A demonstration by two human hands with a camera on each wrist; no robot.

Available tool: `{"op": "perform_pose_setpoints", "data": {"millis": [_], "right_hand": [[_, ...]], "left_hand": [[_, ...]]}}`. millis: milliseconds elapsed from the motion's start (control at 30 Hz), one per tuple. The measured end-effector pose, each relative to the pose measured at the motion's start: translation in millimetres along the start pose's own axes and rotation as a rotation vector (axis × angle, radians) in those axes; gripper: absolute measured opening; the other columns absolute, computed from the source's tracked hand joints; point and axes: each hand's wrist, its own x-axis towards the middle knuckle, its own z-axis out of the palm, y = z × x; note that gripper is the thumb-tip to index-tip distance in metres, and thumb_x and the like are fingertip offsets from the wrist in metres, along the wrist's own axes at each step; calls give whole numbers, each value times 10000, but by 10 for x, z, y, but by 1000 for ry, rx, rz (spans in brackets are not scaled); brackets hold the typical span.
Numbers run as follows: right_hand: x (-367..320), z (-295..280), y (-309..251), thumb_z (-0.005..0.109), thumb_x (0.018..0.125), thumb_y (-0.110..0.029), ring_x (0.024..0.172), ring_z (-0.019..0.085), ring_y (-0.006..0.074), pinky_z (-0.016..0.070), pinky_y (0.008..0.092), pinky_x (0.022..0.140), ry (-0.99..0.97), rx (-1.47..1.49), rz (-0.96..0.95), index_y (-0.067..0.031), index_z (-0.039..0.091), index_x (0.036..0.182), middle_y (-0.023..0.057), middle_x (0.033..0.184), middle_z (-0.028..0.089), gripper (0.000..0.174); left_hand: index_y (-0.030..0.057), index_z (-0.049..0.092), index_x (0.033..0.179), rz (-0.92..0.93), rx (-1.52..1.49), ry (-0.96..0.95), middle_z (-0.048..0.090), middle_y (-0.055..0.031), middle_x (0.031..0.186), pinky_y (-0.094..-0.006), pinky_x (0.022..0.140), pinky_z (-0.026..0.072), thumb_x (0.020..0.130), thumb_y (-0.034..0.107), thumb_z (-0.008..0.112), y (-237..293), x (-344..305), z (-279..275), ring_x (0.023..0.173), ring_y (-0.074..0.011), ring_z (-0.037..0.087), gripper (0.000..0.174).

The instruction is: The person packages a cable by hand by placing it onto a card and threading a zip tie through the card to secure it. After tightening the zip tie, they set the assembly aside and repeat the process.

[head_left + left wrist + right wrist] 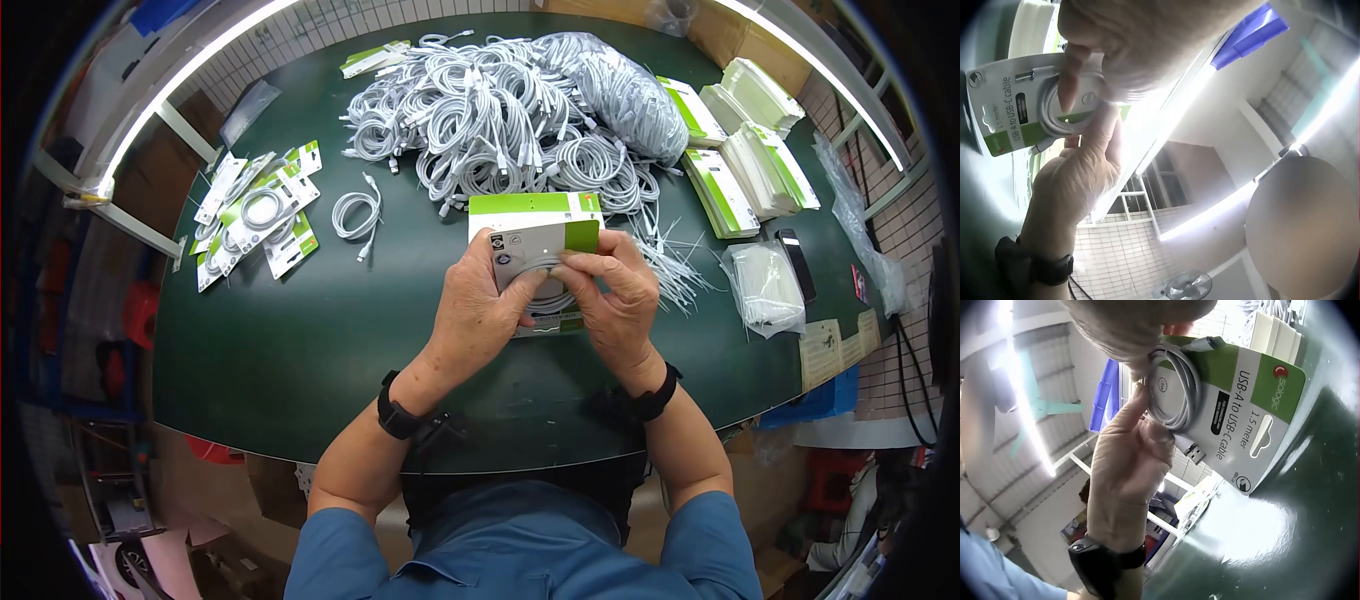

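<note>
Both hands hold a white and green card (515, 242) with a coiled white cable (553, 303) against its face. The left hand (478, 310) grips the card's left side, its thumb on the coil. On the other side, the right hand (620, 300) pinches at the coil with thumb and index finger. The left wrist view shows the coil (1052, 112) and printed card (997, 94), with the right hand (1075, 178) below. In the right wrist view, a USB plug (1192, 451) hangs beside the coil near the left hand (1130, 469). Fingers behind the card are hidden.
More cards (535, 203) lie just beyond the hands. A large heap of coiled cables (490, 110) fills the back. Carded cables (262, 210) and one loose coil (355, 215) lie left; card stacks (722, 190), white ties (675, 270) and a bag (763, 285) lie right.
</note>
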Motion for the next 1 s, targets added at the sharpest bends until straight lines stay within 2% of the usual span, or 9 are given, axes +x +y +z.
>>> {"op": "perform_pose_setpoints", "data": {"millis": [300, 400, 500, 600, 633, 733, 767, 867, 1000], "right_hand": [[136, -178, -32, 865, 856, -38, 895, 723, 197, 578, 292, 744, -128, 85, 75, -36, 780, 1079, 105, 1072, 737, 238], [291, -399, 28, 832, 878, -23, 847, 714, 175, 568, 289, 725, 88, 163, 148, -38, 775, 1108, 105, 1021, 755, 238], [292, -678, 335, 813, 881, -32, 786, 698, 145, 562, 292, 710, 112, 90, 425, -32, 777, 1097, 106, 940, 763, 220], [167, -870, 602, 814, 873, -77, 724, 705, 184, 572, 311, 708, -200, -318, 505, -31, 780, 1086, 128, 904, 770, 221], [129, -874, 683, 836, 851, -147, 797, 739, 279, 593, 386, 762, -326, -422, 483, -37, 780, 1053, 157, 964, 777, 237], [-18, -803, 714, 856, 829, -210, 858, 728, 330, 581, 424, 809, -496, -751, 458, -20, 772, 997, 162, 959, 764, 267], [-8, -764, 729, 855, 810, -219, 954, 725, 383, 575, 480, 856, -507, -756, 490, -43, 776, 986, 163, 963, 761, 261], [-76, -696, 935, 785, 837, -216, 921, 733, 393, 582, 506, 828, -583, -766, 542, -63, 774, 946, 178, 926, 756, 188], [-105, -558, 1057, 738, 814, -150, 861, 750, 401, 604, 502, 760, -539, -768, 448, -57, 772, 873, 188, 868, 753, 115]], "left_hand": [[-57, 532, 1309, 38, -139, 47, 719, -146, 1143, -248, 586, 638, 1017, 20, 684, 35, -15, 40, 902, -151, 742, 338], [-57, 528, 1305, 50, -139, 24, 725, -153, 1145, -249, 584, 635, 1020, 3, 674, 25, 14, -42, 883, -168, 749, 326], [-65, 531, 1284, 30, -190, 16, 740, -176, 1125, -255, 569, 625, 1022, 25, 678, 132, 17, -79, 797, -191, 752, 313], [-77, 525, 1308, 9, -253, 9, 733, -175, 1144, -260, 570, 634, 1030, 29, 674, 173, 21, -157, 856, -184, 755, 333], [-77, 527, 1308, 2, -281, 15, 733, -175, 1145, -260, 565, 631, 1031, 40, 678, 173, 34, -169, 845, -184, 754, 336], [-78, 538, 1303, -11, -329, 80, 734, -177, 1138, -264, 550, 620, 1034, 71, 679, 182, 39, -181, 795, -182, 745, 337], [-78, 543, 1300, -11, -344, 103, 734, -178, 1134, -266, 546, 616, 1035, 81, 678, 186, 48, -158, 775, -181, 741, 337], [-68, 556, 1290, 13, -177, 152, 728, -167, 1099, -279, 538, 582, 1043, 125, 671, 54, 40, -234, 704, -170, 709, 334], [-31, 551, 1287, 115, -123, 292, 712, -126, 1016, -278, 568, 561, 1064, 159, 668, -184, -11, -513, 662, -145, 674, 316]]}}
